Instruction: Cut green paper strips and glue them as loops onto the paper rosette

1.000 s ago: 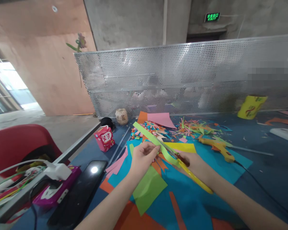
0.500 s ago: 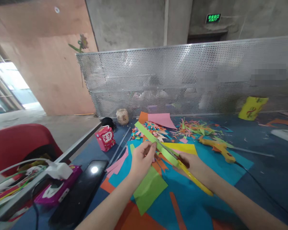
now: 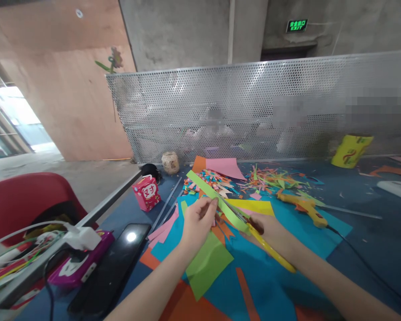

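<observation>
My left hand (image 3: 198,220) is closed, pinching a long light-green paper strip (image 3: 203,187) that slants up to the left over the table. My right hand (image 3: 270,229) grips yellow-handled scissors (image 3: 269,249), whose blades meet the strip just right of my left fingers. Under both hands lie a green sheet (image 3: 207,263), a teal sheet (image 3: 270,285) and orange paper (image 3: 187,307).
Paper scraps (image 3: 270,178) and a pink sheet (image 3: 224,167) lie further back, with a yellow glue gun (image 3: 304,206) and its cord at right. A red carton (image 3: 146,192), black phone (image 3: 115,263), power strip (image 3: 80,238) and red chair (image 3: 26,200) are at left. A perforated metal screen (image 3: 254,107) closes the back.
My hands and the strip have barely moved; the view shifted slightly right in the first half second and has held still since.
</observation>
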`<state>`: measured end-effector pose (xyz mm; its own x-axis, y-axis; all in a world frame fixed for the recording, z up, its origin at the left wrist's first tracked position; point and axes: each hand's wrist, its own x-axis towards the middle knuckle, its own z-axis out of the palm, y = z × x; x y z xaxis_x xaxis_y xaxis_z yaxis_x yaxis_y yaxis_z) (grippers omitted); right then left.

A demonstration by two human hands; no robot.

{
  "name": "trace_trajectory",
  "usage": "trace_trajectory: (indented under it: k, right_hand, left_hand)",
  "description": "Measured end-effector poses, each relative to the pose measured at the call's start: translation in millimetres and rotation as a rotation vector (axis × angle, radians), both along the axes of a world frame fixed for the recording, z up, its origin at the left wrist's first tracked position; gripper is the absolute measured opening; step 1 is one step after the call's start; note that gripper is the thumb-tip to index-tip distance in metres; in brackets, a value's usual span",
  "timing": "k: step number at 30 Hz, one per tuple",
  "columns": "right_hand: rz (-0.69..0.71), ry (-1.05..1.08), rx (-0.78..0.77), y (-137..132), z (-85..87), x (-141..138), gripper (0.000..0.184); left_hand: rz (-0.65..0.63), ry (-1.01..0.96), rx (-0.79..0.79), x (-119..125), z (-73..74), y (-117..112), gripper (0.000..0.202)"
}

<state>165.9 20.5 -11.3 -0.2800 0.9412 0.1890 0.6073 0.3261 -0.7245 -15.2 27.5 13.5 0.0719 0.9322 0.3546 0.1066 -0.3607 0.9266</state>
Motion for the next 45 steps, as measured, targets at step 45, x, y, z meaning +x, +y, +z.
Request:
trace_trajectory:
  k: [45]
  right_hand:
    - [0.111,0.069,0.005,0,4.2,-3,0.018]
  left_hand:
    - [-0.166,0.093,-0.031,11,-5.3,-6,0.033]
